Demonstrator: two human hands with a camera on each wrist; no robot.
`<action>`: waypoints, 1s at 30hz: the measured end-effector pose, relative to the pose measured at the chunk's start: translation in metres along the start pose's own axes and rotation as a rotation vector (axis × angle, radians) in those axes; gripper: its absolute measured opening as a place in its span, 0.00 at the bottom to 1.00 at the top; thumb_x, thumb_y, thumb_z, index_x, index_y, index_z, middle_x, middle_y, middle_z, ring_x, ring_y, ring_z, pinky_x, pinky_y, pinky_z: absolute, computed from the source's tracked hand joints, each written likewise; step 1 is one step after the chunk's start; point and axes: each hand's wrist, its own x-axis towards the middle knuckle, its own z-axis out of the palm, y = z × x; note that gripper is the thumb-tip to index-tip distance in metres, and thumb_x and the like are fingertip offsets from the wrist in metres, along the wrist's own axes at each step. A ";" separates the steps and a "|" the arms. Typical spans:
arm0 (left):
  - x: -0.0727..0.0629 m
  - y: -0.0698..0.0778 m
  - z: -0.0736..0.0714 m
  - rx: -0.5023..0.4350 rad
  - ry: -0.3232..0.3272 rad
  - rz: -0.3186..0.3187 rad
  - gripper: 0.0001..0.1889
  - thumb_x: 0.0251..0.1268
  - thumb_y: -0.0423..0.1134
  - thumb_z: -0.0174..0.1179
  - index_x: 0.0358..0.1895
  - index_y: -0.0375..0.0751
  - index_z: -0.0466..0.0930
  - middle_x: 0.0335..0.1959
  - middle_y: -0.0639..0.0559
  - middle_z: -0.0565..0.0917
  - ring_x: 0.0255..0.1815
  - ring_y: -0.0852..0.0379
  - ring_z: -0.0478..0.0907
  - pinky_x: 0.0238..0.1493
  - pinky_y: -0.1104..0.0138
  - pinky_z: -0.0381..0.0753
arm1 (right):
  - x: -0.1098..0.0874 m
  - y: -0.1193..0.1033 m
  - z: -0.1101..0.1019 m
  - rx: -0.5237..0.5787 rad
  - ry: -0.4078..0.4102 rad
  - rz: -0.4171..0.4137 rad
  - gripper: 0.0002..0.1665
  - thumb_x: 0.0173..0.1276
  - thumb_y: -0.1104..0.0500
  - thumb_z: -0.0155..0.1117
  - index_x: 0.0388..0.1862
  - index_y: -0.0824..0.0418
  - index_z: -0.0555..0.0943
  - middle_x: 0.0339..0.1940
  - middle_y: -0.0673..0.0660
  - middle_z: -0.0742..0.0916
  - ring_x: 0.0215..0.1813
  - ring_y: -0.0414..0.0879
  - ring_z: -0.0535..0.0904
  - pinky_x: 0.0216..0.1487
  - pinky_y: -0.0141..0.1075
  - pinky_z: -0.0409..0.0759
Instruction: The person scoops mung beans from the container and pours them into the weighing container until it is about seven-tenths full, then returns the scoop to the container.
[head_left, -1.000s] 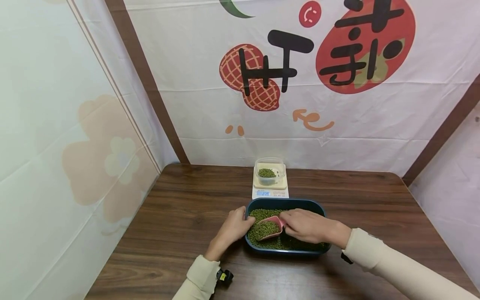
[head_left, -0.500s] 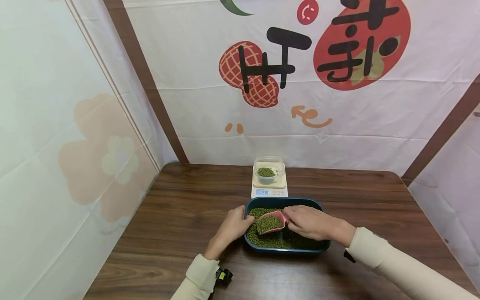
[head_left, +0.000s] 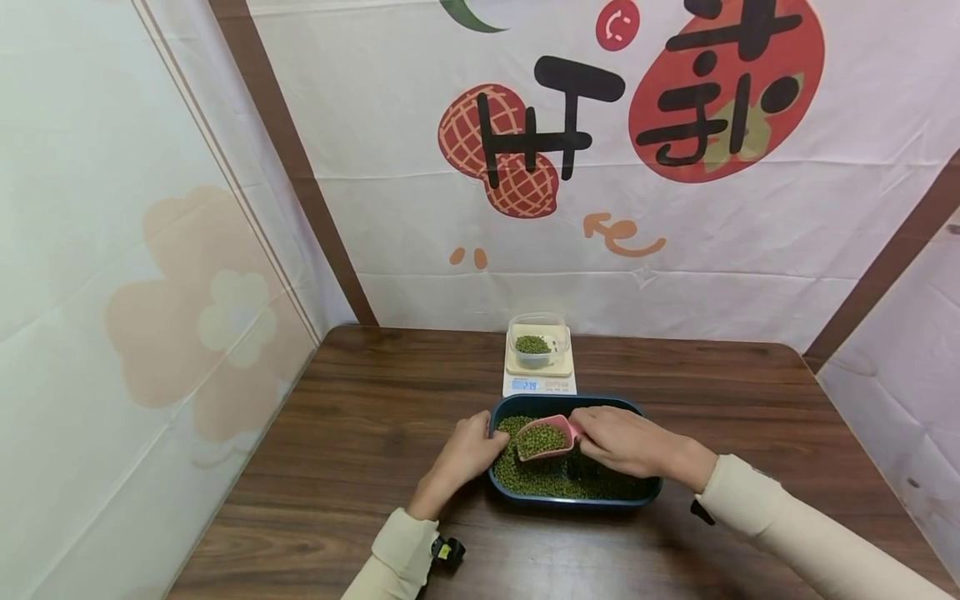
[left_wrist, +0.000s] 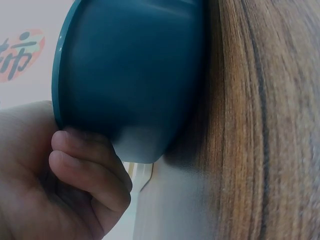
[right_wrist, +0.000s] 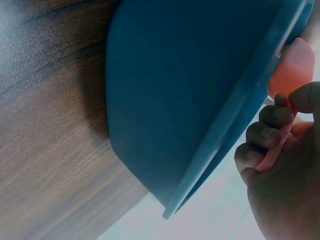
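Observation:
My right hand [head_left: 626,442] grips the handle of a pink scoop [head_left: 562,450], its fingers curled round it in the right wrist view [right_wrist: 272,132]. Green beans fill the scoop, which is held over the dark blue tub [head_left: 577,502], itself partly full of mung beans [head_left: 525,483]. With thumb over the rim and fingers bent against the outer wall, my left hand [head_left: 468,450] holds the tub's left end; the left wrist view shows those fingers [left_wrist: 92,170] under the rim.
Behind the tub stands a white kitchen scale [head_left: 540,385] with a lit display. On it sits a clear plastic container [head_left: 561,342] with a small heap of green beans. The wooden table [head_left: 375,417] meets a printed cloth [head_left: 420,233] at the back.
The right hand has lifted the scoop out of the beans and shifted it slightly to the right, loaded with beans. The left hand stays on the tub's rim.

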 end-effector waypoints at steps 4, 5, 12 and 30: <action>-0.001 -0.001 0.001 0.006 0.006 0.003 0.07 0.73 0.38 0.57 0.35 0.41 0.73 0.21 0.53 0.74 0.17 0.58 0.71 0.23 0.65 0.71 | -0.001 0.000 -0.003 -0.003 0.031 -0.006 0.09 0.84 0.58 0.51 0.39 0.49 0.70 0.28 0.43 0.69 0.30 0.35 0.62 0.36 0.34 0.64; -0.001 -0.001 0.001 0.009 0.008 0.006 0.07 0.72 0.38 0.57 0.34 0.41 0.73 0.21 0.53 0.74 0.17 0.58 0.71 0.23 0.65 0.71 | -0.001 0.000 -0.005 -0.001 0.040 -0.011 0.09 0.84 0.59 0.51 0.39 0.49 0.70 0.28 0.43 0.68 0.30 0.35 0.62 0.36 0.34 0.64; -0.002 0.000 0.002 0.020 0.018 0.014 0.06 0.71 0.38 0.57 0.34 0.42 0.73 0.20 0.54 0.74 0.17 0.59 0.71 0.23 0.65 0.71 | -0.002 0.004 -0.014 -0.005 0.103 -0.006 0.07 0.84 0.59 0.53 0.41 0.49 0.73 0.29 0.43 0.70 0.30 0.35 0.65 0.35 0.33 0.66; -0.006 0.002 0.003 0.019 0.028 0.025 0.06 0.69 0.38 0.57 0.34 0.41 0.74 0.20 0.54 0.74 0.17 0.59 0.71 0.23 0.66 0.71 | 0.001 0.015 -0.027 0.029 0.137 0.052 0.06 0.85 0.57 0.53 0.43 0.48 0.75 0.28 0.43 0.72 0.30 0.35 0.66 0.35 0.33 0.68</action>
